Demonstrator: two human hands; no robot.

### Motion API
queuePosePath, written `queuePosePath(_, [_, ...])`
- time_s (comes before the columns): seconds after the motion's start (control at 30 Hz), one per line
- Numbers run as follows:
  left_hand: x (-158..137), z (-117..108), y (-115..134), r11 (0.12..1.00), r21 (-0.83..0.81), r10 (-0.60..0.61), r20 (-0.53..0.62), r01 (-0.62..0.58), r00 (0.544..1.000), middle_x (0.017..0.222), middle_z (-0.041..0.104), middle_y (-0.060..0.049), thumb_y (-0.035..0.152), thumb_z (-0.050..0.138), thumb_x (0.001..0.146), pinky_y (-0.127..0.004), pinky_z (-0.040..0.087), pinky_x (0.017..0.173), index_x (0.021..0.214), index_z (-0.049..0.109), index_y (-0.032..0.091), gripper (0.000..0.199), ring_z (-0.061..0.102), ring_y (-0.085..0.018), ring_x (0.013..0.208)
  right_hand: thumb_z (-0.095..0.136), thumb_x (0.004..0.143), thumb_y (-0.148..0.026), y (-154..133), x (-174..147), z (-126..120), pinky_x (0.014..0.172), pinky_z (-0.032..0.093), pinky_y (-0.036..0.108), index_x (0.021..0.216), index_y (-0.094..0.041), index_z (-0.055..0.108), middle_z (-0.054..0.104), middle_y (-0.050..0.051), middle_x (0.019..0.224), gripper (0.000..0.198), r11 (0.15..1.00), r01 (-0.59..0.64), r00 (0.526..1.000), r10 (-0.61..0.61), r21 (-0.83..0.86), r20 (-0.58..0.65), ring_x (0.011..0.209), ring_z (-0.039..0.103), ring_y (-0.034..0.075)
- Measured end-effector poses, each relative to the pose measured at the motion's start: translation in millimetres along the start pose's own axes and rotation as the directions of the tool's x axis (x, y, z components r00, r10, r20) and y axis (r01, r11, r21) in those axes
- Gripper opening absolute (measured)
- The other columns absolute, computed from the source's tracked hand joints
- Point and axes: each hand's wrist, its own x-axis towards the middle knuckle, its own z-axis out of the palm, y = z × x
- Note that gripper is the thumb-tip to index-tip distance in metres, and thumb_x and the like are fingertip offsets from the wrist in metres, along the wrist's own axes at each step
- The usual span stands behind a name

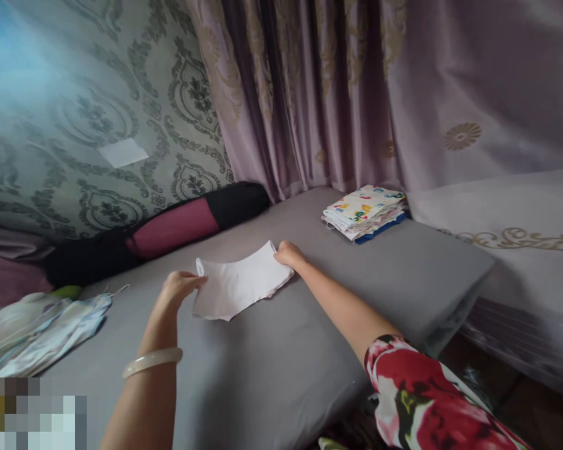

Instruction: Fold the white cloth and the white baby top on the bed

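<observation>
A white piece of cloth point(239, 284), folded over, is stretched between my two hands just over the grey bed sheet point(281, 375). Its middle sags and its lower edge hangs close to the sheet; whether it touches I cannot tell. My left hand point(182, 285), with a pale bangle on the wrist, pinches the cloth's left end. At the opposite end my right hand point(289, 254) grips the upper corner with curled fingers. What garment the cloth may be does not show.
A stack of folded clothes point(363, 212) lies at the far right of the bed. Along the wall rests a long black and maroon bag point(169, 231). Light patterned clothes point(60, 334) and a plush-looking white thing point(21, 315) lie at left. Purple curtains point(309, 94) hang behind.
</observation>
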Motion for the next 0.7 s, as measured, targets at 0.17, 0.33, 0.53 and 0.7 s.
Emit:
queuePosePath(0.17, [-8,-6,53,0.982,-0.103,0.154,-0.026,-0.156,0.988,0.045,0.047,0.003,0.047,0.073,0.054,-0.025,0.026,0.046,0.061,0.067,0.017,0.031,0.039,-0.011,0.045,0.059,0.085,-0.025,12,8,-34,0.083,0.048,0.026,0.106,-0.018,0.07,0.07,0.012,0.113,0.024,0.998,0.043,0.996,-0.046,-0.035,-0.077,0.108,0.064,0.023])
queuePosePath(0.33, [-21,15,118,0.917,-0.333,0.215,-0.044,-0.218,0.976,0.046,0.048,0.003,0.037,0.074,0.055,-0.023,0.025,0.045,0.057,0.064,0.016,0.023,0.037,-0.008,0.045,0.062,0.083,-0.025,41,23,-102,0.086,0.049,0.03,0.104,-0.016,0.069,0.07,0.014,0.11,0.024,0.996,0.019,0.978,-0.037,-0.088,-0.205,0.109,0.063,0.026])
queuePosePath(0.53, [-21,63,191,0.835,-0.504,0.244,-0.019,-0.22,0.97,0.053,0.055,0.0,0.031,0.075,0.057,-0.022,0.026,0.044,0.057,0.064,0.015,0.02,0.042,-0.008,0.046,0.069,0.078,-0.019,82,44,-190,0.076,0.055,0.033,0.088,-0.012,0.071,0.073,0.012,0.081,0.013,0.985,-0.113,0.937,0.063,-0.128,-0.342,0.082,0.07,0.023])
queuePosePath(0.7, [-11,118,242,0.765,-0.579,0.319,-0.042,-0.283,0.947,0.053,0.057,-0.001,0.029,0.073,0.061,-0.022,0.028,0.044,0.057,0.064,0.014,0.018,0.042,-0.007,0.045,0.06,0.089,-0.023,112,65,-237,0.059,0.056,0.032,0.103,-0.001,0.065,0.07,0.017,0.078,0.027,0.96,-0.254,0.889,0.279,0.117,-0.362,0.068,0.069,0.021])
